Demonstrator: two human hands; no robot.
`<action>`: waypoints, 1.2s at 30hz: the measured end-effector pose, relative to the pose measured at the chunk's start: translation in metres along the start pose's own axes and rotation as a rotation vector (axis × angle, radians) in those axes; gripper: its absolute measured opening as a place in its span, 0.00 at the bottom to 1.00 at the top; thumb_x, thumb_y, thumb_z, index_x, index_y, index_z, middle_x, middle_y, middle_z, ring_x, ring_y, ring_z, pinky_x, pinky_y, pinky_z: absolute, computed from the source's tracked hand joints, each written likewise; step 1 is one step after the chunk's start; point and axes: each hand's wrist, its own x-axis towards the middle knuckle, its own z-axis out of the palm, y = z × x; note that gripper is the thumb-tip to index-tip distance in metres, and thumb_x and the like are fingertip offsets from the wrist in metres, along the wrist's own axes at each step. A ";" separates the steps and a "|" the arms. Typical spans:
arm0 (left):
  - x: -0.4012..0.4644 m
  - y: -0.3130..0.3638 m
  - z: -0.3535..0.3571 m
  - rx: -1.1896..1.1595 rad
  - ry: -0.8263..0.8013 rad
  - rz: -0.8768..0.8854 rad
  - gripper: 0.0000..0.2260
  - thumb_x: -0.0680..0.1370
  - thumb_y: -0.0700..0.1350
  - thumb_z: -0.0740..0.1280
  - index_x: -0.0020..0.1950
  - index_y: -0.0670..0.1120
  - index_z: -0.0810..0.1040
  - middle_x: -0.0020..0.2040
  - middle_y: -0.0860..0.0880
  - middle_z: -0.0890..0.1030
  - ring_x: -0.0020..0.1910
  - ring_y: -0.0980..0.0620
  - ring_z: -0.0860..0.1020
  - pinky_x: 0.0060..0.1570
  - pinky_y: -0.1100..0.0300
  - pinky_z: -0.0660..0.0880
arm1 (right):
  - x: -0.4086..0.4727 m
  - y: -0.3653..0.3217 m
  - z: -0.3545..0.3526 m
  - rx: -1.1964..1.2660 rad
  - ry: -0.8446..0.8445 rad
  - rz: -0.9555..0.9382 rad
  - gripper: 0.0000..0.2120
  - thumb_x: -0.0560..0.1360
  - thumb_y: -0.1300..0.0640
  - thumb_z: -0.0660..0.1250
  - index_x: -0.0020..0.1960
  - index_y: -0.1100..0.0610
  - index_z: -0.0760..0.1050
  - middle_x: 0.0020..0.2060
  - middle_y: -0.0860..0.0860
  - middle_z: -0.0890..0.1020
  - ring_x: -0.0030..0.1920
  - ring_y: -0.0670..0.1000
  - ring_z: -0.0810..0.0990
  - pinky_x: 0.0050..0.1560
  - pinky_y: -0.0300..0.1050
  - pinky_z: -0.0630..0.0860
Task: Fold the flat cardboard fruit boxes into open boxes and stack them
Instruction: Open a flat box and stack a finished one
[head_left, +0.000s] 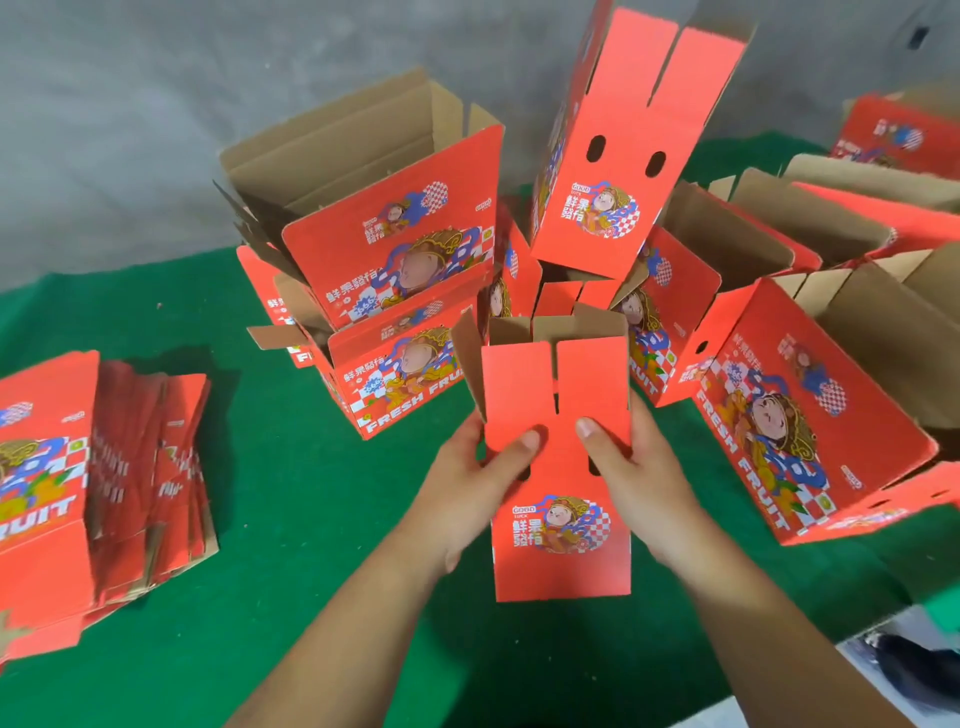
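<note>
Over the green surface (311, 519), both hands have a red box (558, 467) held up off the cloth, end panel facing the camera. Left hand (470, 483) grips the left edge, thumb pressed flat near a handle hole; right hand (631, 473) does the same on the right edge, fingers wrapped behind where I can't see them. Looks like the two-sided hold keeps the sleeve squared up while the slotted top flaps stand loose, so I'd guess it's popped open and the flaps or bottom still need doing.

Flat stack (104, 493) waits at the left, well apart. Folded boxes (395, 260) are piled just behind, one tall box (618, 145) standing on end, more open ones (810, 395) tipped over on the right. That pile crowds the space straight ahead, so stacking room is tight.
</note>
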 end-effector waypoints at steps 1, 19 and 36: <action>-0.003 0.001 0.005 0.005 -0.002 0.042 0.14 0.81 0.47 0.70 0.66 0.49 0.77 0.50 0.55 0.87 0.45 0.59 0.85 0.42 0.69 0.78 | -0.002 -0.003 -0.005 -0.003 0.036 -0.015 0.21 0.82 0.58 0.67 0.72 0.43 0.70 0.59 0.36 0.82 0.60 0.39 0.81 0.57 0.40 0.78; -0.021 0.019 0.058 0.274 -0.226 0.297 0.40 0.73 0.66 0.66 0.82 0.57 0.59 0.81 0.65 0.55 0.76 0.74 0.52 0.79 0.64 0.52 | -0.022 -0.036 -0.039 -0.415 0.247 0.111 0.67 0.51 0.23 0.75 0.74 0.24 0.31 0.76 0.53 0.54 0.78 0.62 0.54 0.72 0.72 0.61; 0.025 0.103 0.126 0.250 -0.352 0.381 0.26 0.82 0.49 0.67 0.79 0.50 0.67 0.64 0.51 0.82 0.56 0.62 0.80 0.60 0.66 0.73 | 0.013 -0.047 -0.143 -0.445 0.856 -0.636 0.64 0.62 0.34 0.81 0.82 0.57 0.47 0.76 0.59 0.55 0.80 0.62 0.53 0.79 0.66 0.51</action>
